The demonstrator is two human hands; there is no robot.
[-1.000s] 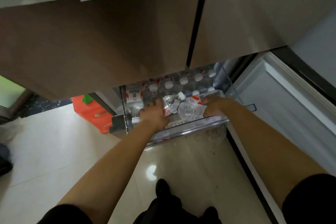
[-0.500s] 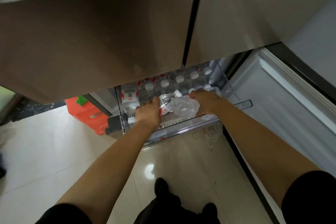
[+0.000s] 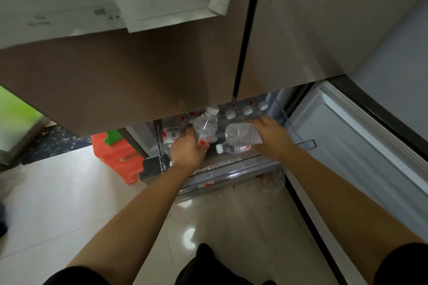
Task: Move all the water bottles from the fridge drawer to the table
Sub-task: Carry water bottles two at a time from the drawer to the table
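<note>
My left hand (image 3: 187, 149) grips one bottle (image 3: 205, 126), now tipped cap-up above the drawer (image 3: 231, 174); my right hand (image 3: 274, 137) clasps a second bottle (image 3: 240, 133), seemingly lifted too; more bottles (image 3: 246, 111) wait inside, so plenty remains.

Bottles (image 3: 234, 148) in drawer (image 3: 231, 174); stool (image 3: 115, 155) left (on floor (image 3: 58, 192))

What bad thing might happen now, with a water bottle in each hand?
1. The right hand holds the right bottle sideways by one end, so it may slip onto the lying bottle below or the hard floor.
2. The left hand holds the left bottle with its cap close under the brown fridge door; it might bump there.
3. The open drawer sticks out low, so a shin could knock it.
</note>
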